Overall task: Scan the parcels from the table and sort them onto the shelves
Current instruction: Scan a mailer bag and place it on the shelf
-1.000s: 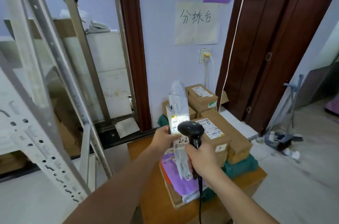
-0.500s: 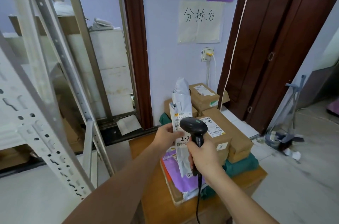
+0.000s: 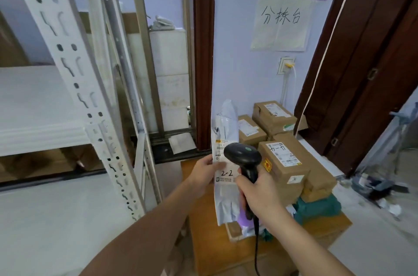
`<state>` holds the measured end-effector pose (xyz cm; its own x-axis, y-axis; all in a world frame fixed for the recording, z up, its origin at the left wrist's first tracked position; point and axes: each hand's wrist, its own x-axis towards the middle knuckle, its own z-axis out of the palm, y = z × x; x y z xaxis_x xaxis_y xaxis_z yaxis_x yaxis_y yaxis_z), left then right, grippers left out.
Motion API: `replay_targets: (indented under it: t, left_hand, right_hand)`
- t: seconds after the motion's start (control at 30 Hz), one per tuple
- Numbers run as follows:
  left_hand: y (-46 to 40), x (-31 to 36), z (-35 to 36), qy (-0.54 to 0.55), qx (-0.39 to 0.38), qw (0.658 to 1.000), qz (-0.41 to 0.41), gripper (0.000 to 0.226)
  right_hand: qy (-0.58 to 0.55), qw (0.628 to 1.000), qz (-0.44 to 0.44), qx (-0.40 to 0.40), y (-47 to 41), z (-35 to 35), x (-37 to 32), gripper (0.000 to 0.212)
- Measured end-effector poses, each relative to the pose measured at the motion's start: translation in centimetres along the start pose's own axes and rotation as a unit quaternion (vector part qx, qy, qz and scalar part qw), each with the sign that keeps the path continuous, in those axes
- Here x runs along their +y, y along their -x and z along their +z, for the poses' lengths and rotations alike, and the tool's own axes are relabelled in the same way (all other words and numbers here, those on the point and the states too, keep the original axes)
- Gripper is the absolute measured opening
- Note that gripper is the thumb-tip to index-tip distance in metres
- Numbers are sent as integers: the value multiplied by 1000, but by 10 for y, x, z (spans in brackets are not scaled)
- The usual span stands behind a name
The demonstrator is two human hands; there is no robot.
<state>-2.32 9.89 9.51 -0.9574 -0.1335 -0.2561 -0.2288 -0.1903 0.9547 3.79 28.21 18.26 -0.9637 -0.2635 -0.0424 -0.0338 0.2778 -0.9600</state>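
The white mailer bag (image 3: 226, 162) stands upright in front of the person, its long axis running from twelve to six o'clock, its label facing the camera with "2-2" handwritten near the bottom of the label. It hangs above the near edge of the wooden table (image 3: 203, 219), clear of the other parcels. The left hand (image 3: 204, 172) pinches the bag's nine o'clock edge at label height, thumb laid flat across the label's front; the other fingers are behind the bag and hidden. The right hand (image 3: 260, 189) is wrapped tightly round the handle of the black scanner (image 3: 243, 158), whose head sits just in front of the label's three o'clock side and partly covers the barcode strip. So the barcode lies at about eleven o'clock from the right fingers, very close, while the left hand is the one actually carrying the parcel.

At two o'clock from the bag, brown cardboard boxes (image 3: 285, 167) are stacked on green bundles (image 3: 316, 206) on the table, and a purple mailer (image 3: 245, 222) lies flat beneath the bag's lower end. The white metal shelving (image 3: 74, 76) rises at nine to ten o'clock, well apart from the hands; judging by the handwritten mark, the bag is probably bound there once the scan registers.
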Motion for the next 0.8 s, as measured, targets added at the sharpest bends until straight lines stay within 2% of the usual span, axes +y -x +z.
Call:
replay_targets:
  t: [0.2,0.4,0.53,0.63,0.73,0.8]
  left_hand:
    - [45,-1,-42,27,4,1000,5,28]
    - [100,-12,-79,23,-4,1000,14,29]
    - [150,-8,-103,13,-23,999,38,26]
    - [190,-4,-124,-2,-9,999,46,23]
    - [232,-5,-152,7,35,997,61,28]
    - [264,-5,-171,19,84,993,81,21]
  right_hand:
    - [40,999,-19,0,43,30,-17,5]
    - [47,998,-38,-18,87,67,-24,10]
    - [43,993,-71,-79,114,87,-37,11]
    - [27,984,-101,-145,131,102,-50,10]
    - [21,970,-124,-208,145,120,-63,7]
    - [15,958,-130,-254,155,135,-71,6]
